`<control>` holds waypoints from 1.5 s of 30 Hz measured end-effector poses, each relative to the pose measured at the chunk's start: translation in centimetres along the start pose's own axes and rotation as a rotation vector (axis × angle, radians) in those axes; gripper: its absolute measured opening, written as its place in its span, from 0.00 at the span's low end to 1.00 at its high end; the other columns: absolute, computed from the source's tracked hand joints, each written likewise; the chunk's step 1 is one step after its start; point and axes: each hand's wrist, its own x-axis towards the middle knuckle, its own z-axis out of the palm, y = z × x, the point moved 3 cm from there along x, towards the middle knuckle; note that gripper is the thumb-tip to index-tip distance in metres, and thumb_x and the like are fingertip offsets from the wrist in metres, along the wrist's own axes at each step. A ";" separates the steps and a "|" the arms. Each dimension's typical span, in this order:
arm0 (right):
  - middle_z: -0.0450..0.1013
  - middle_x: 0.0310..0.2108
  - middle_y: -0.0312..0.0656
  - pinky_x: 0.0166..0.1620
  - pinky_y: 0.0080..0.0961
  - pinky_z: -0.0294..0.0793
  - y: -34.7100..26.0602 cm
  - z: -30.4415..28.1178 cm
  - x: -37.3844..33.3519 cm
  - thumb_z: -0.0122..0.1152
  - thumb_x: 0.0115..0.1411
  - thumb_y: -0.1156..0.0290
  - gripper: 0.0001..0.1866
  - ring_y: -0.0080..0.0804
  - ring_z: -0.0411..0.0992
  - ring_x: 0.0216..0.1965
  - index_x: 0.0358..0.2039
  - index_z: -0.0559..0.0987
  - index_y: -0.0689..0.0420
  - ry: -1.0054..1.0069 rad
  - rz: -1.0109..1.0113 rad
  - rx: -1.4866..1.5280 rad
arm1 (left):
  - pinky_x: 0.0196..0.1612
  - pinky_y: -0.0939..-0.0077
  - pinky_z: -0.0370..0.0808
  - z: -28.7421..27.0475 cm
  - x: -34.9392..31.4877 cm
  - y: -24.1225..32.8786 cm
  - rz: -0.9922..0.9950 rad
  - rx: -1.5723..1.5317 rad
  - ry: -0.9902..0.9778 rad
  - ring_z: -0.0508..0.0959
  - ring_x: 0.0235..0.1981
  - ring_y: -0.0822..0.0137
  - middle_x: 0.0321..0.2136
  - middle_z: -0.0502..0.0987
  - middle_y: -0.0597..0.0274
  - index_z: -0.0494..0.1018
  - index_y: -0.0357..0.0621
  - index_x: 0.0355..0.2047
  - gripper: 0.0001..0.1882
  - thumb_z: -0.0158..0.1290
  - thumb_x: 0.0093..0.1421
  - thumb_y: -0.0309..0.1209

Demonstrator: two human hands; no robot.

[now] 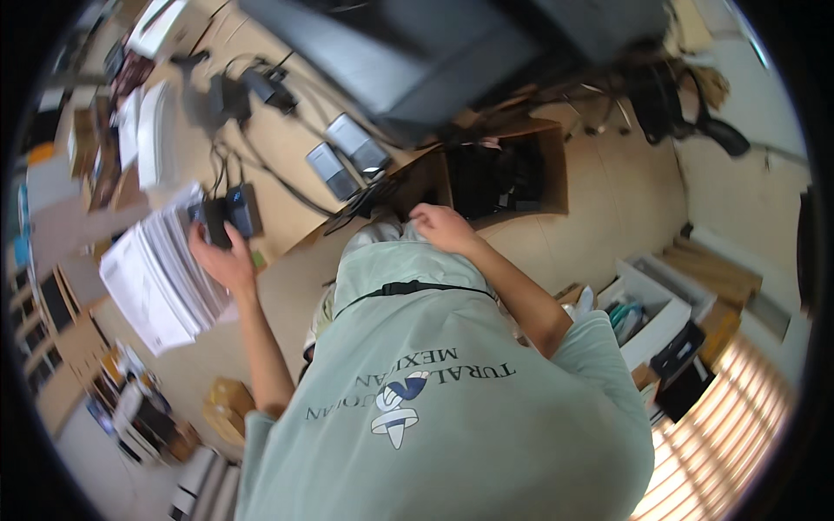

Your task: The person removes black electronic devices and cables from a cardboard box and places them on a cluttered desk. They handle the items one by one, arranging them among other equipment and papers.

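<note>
Here's your L hand (228, 260) at the bench's (282, 222) near-L corner, fingers part-closed round a blk device (212, 224), thumb on one side; 2nd dark unit (244, 208) sits right beside it, paper stack (161, 278) just L. Your R hand (443, 228) is nr your lap, fingers loosely curled, can't tell if gripping anything. Two grey units (330, 174) lie by the bench's near edge, cardboard box (556, 169) off its R end.

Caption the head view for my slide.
Left hand holding a dark device near stacked papers, right hand near an open carton.
</note>
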 end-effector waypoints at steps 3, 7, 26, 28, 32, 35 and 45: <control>0.81 0.41 0.48 0.46 0.33 0.79 15.8 -2.0 -2.7 0.58 0.60 0.63 0.15 0.38 0.81 0.40 0.42 0.82 0.57 0.313 0.421 0.081 | 0.37 0.73 0.74 2.3 -7.5 8.7 -0.049 -0.371 -0.275 0.76 0.34 0.65 0.38 0.77 0.57 0.74 0.39 0.44 0.10 0.55 0.62 0.24; 0.79 0.38 0.52 0.43 0.34 0.79 32.8 -2.4 -11.8 0.56 0.58 0.61 0.20 0.38 0.79 0.39 0.45 0.81 0.61 0.658 1.070 0.131 | 0.39 0.60 0.78 11.9 -17.2 12.0 0.059 -0.613 -1.250 0.82 0.33 0.48 0.29 0.82 0.48 0.78 0.43 0.37 0.10 0.56 0.59 0.35; 0.79 0.45 0.52 0.48 0.46 0.77 20.0 23.3 -28.1 0.55 0.61 0.54 0.19 0.51 0.77 0.48 0.44 0.82 0.52 0.326 1.198 0.638 | 0.32 0.77 0.74 26.9 -22.3 17.0 0.124 -0.547 -1.800 0.77 0.28 0.74 0.29 0.81 0.62 0.76 0.40 0.47 0.12 0.51 0.65 0.30; 0.79 0.45 0.52 0.48 0.46 0.77 21.3 21.4 -29.7 0.55 0.61 0.54 0.19 0.50 0.77 0.49 0.45 0.82 0.51 0.333 1.204 0.623 | 0.37 0.74 0.76 30.0 -23.3 15.8 0.156 -0.461 -1.757 0.81 0.33 0.69 0.31 0.83 0.58 0.77 0.42 0.44 0.13 0.53 0.64 0.35; 0.79 0.47 0.51 0.48 0.46 0.77 23.6 18.9 -32.5 0.54 0.62 0.53 0.20 0.50 0.77 0.50 0.47 0.82 0.51 0.306 1.204 0.610 | 0.43 0.66 0.77 29.2 -24.6 18.3 0.202 -0.083 -1.615 0.83 0.40 0.57 0.37 0.83 0.50 0.79 0.45 0.43 0.14 0.52 0.64 0.39; 0.79 0.48 0.50 0.48 0.46 0.78 28.3 15.8 -35.0 0.54 0.62 0.53 0.21 0.49 0.77 0.50 0.48 0.81 0.51 0.250 1.169 0.555 | 0.47 0.61 0.77 31.0 -27.7 18.0 0.215 -0.111 -1.538 0.83 0.41 0.51 0.38 0.83 0.47 0.79 0.43 0.42 0.16 0.53 0.63 0.41; 0.80 0.37 0.50 0.47 0.44 0.76 60.2 -13.9 -32.4 0.53 0.61 0.67 0.11 0.51 0.78 0.42 0.41 0.78 0.57 0.585 0.967 0.093 | 0.42 0.69 0.77 29.6 -41.7 18.3 -0.531 -0.004 -1.378 0.81 0.35 0.64 0.33 0.82 0.59 0.79 0.42 0.36 0.08 0.53 0.62 0.31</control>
